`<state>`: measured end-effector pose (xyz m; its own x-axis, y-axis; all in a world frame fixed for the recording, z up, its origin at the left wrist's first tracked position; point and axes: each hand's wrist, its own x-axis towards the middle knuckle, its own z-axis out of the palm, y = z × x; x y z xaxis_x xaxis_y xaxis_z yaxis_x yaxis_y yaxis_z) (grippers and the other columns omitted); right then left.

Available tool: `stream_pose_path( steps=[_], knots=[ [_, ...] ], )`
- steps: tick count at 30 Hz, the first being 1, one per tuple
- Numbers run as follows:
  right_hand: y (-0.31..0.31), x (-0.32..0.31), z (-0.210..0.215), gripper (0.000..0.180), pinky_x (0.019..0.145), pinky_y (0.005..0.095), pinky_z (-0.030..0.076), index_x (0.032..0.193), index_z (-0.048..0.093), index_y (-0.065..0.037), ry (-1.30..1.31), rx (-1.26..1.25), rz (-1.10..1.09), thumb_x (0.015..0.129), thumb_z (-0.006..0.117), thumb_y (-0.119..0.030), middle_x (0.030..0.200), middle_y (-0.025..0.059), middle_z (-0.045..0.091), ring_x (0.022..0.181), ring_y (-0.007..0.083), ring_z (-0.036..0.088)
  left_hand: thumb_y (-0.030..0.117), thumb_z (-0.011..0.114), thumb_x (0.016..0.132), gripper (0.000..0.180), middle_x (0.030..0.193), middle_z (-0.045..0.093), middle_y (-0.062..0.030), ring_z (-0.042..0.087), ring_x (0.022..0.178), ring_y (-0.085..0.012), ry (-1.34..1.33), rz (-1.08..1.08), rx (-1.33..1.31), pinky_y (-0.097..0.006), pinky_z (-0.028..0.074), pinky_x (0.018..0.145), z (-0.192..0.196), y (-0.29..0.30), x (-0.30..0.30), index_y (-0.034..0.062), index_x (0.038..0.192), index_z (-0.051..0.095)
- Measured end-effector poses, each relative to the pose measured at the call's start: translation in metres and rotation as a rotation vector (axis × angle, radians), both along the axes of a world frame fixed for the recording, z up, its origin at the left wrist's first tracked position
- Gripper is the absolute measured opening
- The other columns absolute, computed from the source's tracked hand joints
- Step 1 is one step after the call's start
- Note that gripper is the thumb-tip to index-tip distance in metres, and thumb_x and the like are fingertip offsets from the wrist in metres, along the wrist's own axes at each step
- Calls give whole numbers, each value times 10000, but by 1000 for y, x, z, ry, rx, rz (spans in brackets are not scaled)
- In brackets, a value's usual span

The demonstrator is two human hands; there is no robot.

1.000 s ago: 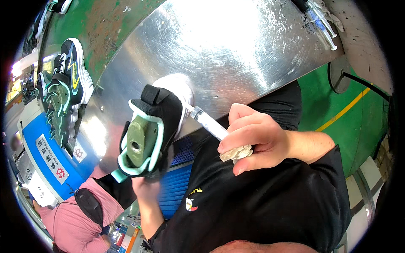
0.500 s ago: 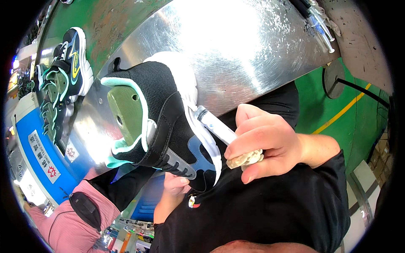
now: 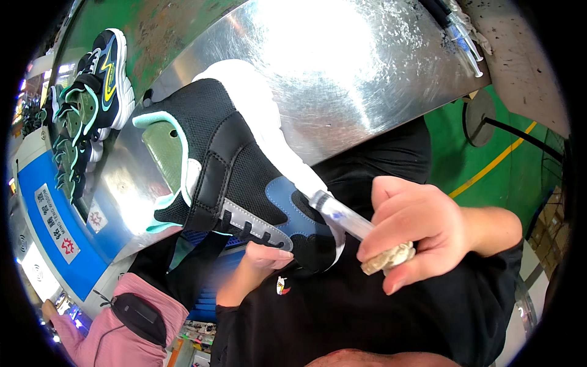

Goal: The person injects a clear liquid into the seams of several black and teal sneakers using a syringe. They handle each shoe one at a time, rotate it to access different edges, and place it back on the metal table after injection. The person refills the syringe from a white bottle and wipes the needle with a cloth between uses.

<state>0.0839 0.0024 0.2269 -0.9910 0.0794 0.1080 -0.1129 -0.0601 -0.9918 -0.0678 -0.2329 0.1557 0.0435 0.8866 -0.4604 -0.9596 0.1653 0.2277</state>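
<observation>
A black sneaker with a white sole, mint collar lining and blue toe patch is tilted in front of me. A green shoe last fills its opening. My left hand grips the toe end, thumb on the upper by the grey lace strip; its other fingers are mostly hidden. In my right hand is a clear syringe, its tip at the seam between upper and sole near the toe. The same hand also holds a crumpled cream lump, its material unclear, against the fingers.
A shiny metal table lies beyond the sneaker. More syringes rest at its far right. Several similar sneakers line the left side above a blue panel. A person in pink is at lower left; a round stool stands right.
The sneaker has turned and shifted a little to the left. My right hand and the syringe have moved right and nearer, with the tip now farther along the sole seam toward the toe.
</observation>
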Motion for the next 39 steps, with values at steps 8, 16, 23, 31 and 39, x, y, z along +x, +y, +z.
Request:
stream_pose_path(
  steps=[8,16,23,31,39],
  knots=[
    [2,32,46,393,575,276,310,944,705,-62,-121,49,30,708,820,-354,736,-20,629,614,146,421,40,768,593,761,1191,568,-179,610,1010,-277,-168,3,43,-420,489,924,3,33,11,13,1283,449],
    [4,66,88,345,564,267,301,987,673,-39,-123,202,-73,792,750,-314,791,-28,659,559,115,463,33,763,693,548,1135,619,-97,614,1017,-284,-45,-36,65,-434,499,909,-9,65,28,40,1201,556],
    [5,80,96,349,564,264,303,959,675,-35,-98,430,-180,791,743,-333,794,-32,653,560,114,441,2,691,769,443,1133,632,-88,607,1054,-241,-133,-88,173,-377,507,918,2,104,26,80,1191,582],
    [-12,70,73,270,475,261,293,912,656,-68,54,865,-256,746,769,-248,656,-21,396,560,148,353,-61,567,858,365,1208,606,-113,568,1151,-262,-238,18,325,-427,473,1003,5,121,27,72,1198,584],
    [-18,61,57,243,443,255,294,896,641,-81,156,1152,-311,690,758,-133,643,-19,405,548,142,355,27,600,880,349,1179,613,-150,605,1098,-281,-265,29,271,-334,581,831,23,121,24,31,1226,551]
  ],
)
